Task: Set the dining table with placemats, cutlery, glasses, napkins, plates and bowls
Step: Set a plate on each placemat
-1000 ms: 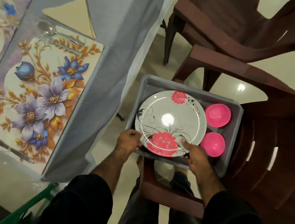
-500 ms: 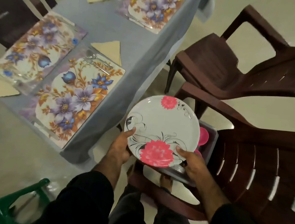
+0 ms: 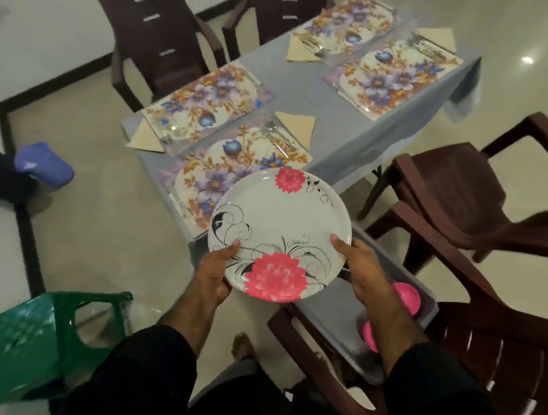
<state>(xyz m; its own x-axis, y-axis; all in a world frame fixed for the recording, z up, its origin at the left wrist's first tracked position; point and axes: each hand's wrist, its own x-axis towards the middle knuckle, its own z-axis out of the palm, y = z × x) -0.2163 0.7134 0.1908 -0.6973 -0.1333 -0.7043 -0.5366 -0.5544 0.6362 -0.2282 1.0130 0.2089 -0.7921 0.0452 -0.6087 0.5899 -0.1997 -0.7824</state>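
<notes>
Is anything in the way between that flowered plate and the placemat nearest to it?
Nothing visible blocks it. The plate, held by the left hand and right hand, already overlaps the nearest placemat in view. That mat's middle is bare; its cutlery lies along the far edge.

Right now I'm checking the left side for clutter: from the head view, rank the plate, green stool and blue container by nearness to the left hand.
1. plate, held by the left hand.
2. green stool, lower left on the floor.
3. blue container, far left.
</notes>
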